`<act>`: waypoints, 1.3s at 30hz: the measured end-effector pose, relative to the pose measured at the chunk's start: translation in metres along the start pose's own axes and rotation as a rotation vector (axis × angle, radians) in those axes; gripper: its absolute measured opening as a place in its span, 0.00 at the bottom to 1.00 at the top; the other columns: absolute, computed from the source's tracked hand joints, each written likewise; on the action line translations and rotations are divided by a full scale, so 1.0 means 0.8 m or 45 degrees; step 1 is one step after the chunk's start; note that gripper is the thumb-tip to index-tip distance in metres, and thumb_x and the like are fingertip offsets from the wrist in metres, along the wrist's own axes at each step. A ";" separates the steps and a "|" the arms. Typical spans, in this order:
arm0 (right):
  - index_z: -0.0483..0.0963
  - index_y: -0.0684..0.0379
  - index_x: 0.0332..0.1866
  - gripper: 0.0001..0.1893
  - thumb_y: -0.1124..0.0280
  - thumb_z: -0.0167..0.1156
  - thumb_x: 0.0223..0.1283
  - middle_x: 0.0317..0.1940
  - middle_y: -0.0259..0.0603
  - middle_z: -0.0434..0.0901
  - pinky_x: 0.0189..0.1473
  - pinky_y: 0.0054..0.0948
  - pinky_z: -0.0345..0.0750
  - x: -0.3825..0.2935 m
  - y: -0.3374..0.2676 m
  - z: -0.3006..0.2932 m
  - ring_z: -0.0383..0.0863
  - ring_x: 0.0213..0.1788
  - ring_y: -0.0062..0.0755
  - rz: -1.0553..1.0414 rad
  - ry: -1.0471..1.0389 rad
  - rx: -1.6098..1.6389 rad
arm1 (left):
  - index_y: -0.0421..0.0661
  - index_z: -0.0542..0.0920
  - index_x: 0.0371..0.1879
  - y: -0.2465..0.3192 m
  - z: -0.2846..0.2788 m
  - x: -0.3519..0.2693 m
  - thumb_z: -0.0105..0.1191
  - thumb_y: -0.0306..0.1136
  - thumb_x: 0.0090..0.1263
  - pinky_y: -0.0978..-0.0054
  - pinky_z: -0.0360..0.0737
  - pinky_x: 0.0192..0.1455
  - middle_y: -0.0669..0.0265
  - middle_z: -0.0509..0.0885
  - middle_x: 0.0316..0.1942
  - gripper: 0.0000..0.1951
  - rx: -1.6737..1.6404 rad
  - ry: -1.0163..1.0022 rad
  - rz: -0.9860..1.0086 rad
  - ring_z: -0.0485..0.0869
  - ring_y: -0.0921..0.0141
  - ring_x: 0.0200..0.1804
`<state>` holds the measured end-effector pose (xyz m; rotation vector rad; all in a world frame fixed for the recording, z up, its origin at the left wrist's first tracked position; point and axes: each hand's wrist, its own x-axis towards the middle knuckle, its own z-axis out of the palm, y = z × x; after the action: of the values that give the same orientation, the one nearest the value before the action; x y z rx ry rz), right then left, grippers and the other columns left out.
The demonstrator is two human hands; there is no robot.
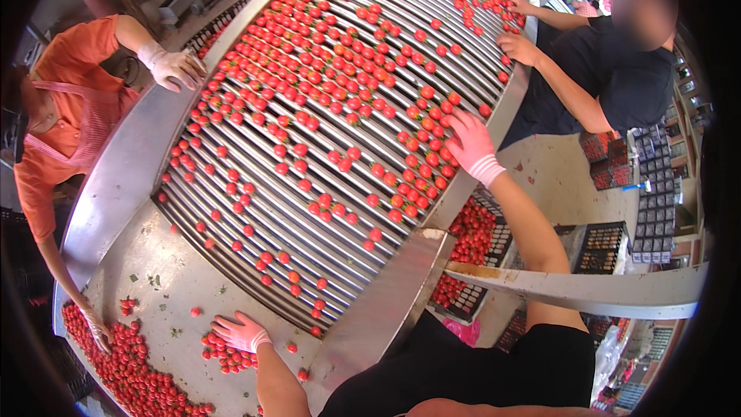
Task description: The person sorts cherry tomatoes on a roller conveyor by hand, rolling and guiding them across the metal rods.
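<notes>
My left hand (240, 333), in a pink-and-white glove, lies palm down with fingers spread on a small heap of cherry tomatoes (231, 359). That heap is on the sheet-metal tray (168, 266) at the low end of a roller conveyor (289, 185). Over the conveyor's right side reaches my right hand (472, 145), gloved alike, its extended fingers touching cherry tomatoes (425, 171) on the rollers. Its palm side is hidden. Loose red tomatoes lie between the metal rollers, densest at the upper left and far end.
A larger tomato pile (133, 365) fills the tray's lower left, where a co-worker's gloved hand (95, 327) reaches in. Another co-worker's bare hands (518, 46) are at the far right rail. A painted metal bar (579, 286) crosses beside my right arm, near tomato-filled crates (472, 231).
</notes>
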<state>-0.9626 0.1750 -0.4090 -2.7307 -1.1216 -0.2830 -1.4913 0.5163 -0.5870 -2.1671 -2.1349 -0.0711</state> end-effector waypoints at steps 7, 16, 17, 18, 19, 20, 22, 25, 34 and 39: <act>0.68 0.54 0.58 0.24 0.65 0.58 0.53 0.66 0.45 0.65 0.69 0.57 0.56 -0.024 -0.095 0.047 0.63 0.65 0.55 -0.083 -0.179 0.010 | 0.44 0.64 0.69 -0.032 0.013 0.003 0.47 0.49 0.71 0.50 0.60 0.68 0.53 0.60 0.73 0.31 -0.023 0.012 -0.042 0.59 0.56 0.74; 0.70 0.59 0.56 0.24 0.61 0.58 0.54 0.63 0.45 0.67 0.69 0.52 0.56 -0.067 -0.036 0.068 0.62 0.68 0.53 0.148 0.261 -0.138 | 0.41 0.66 0.66 -0.059 0.005 0.011 0.50 0.42 0.69 0.52 0.63 0.69 0.49 0.62 0.71 0.29 -0.208 -0.074 0.085 0.61 0.54 0.72; 0.70 0.58 0.57 0.25 0.60 0.59 0.54 0.65 0.45 0.66 0.70 0.52 0.54 -0.064 -0.030 0.071 0.60 0.69 0.52 0.258 0.279 -0.180 | 0.41 0.67 0.66 -0.078 0.003 0.015 0.51 0.39 0.68 0.53 0.64 0.69 0.48 0.64 0.69 0.28 -0.349 -0.117 0.203 0.63 0.53 0.70; 0.69 0.58 0.58 0.26 0.59 0.59 0.54 0.66 0.44 0.65 0.71 0.53 0.53 -0.068 -0.021 0.071 0.59 0.70 0.52 0.374 0.291 -0.235 | 0.39 0.68 0.64 -0.097 -0.008 0.013 0.53 0.35 0.67 0.56 0.66 0.68 0.47 0.67 0.67 0.26 -0.654 -0.243 0.224 0.67 0.50 0.68; 0.69 0.58 0.58 0.26 0.59 0.59 0.54 0.66 0.44 0.65 0.71 0.53 0.53 -0.074 -0.010 0.072 0.59 0.70 0.52 0.376 0.287 -0.241 | 0.41 0.68 0.65 -0.108 -0.025 0.003 0.52 0.39 0.67 0.55 0.66 0.68 0.48 0.69 0.66 0.27 -0.550 -0.049 0.419 0.68 0.50 0.67; 0.68 0.56 0.60 0.27 0.58 0.59 0.55 0.67 0.43 0.64 0.71 0.53 0.52 -0.080 -0.004 0.073 0.58 0.70 0.52 0.400 0.287 -0.327 | 0.42 0.68 0.66 -0.134 -0.033 -0.001 0.51 0.43 0.69 0.55 0.66 0.69 0.48 0.69 0.66 0.28 -0.241 0.063 0.538 0.67 0.50 0.67; 0.65 0.51 0.65 0.30 0.55 0.59 0.57 0.70 0.40 0.60 0.72 0.54 0.50 -0.079 -0.012 0.079 0.55 0.73 0.50 0.431 0.202 -0.444 | 0.43 0.67 0.66 -0.200 -0.023 -0.007 0.50 0.47 0.70 0.54 0.65 0.69 0.48 0.68 0.66 0.30 0.087 0.192 0.633 0.67 0.50 0.67; 0.64 0.49 0.66 0.31 0.54 0.59 0.57 0.71 0.39 0.58 0.72 0.54 0.50 -0.066 -0.044 0.073 0.54 0.73 0.50 0.454 0.086 -0.460 | 0.45 0.66 0.69 -0.261 0.012 -0.011 0.46 0.53 0.71 0.53 0.65 0.69 0.48 0.67 0.67 0.32 0.084 0.108 -0.227 0.67 0.50 0.67; 0.62 0.52 0.68 0.36 0.49 0.59 0.55 0.73 0.38 0.57 0.70 0.59 0.50 -0.043 -0.067 0.099 0.56 0.73 0.46 0.579 0.135 -0.448 | 0.40 0.77 0.53 0.007 -0.015 0.055 0.53 0.24 0.63 0.71 0.80 0.47 0.60 0.81 0.45 0.17 -1.504 -0.235 0.230 0.80 0.68 0.43; 0.64 0.56 0.66 0.34 0.55 0.60 0.53 0.73 0.45 0.56 0.72 0.60 0.48 -0.070 -0.055 0.074 0.55 0.72 0.51 0.314 0.030 -0.394 | 0.42 0.78 0.52 0.236 -0.093 0.041 0.60 0.26 0.57 0.57 0.69 0.67 0.54 0.79 0.55 0.21 -1.333 -0.166 1.479 0.74 0.51 0.62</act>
<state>-1.0264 0.1819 -0.4757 -3.0856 -0.7779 -0.4870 -1.2998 0.5386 -0.5168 -3.6121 -0.4672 -1.1281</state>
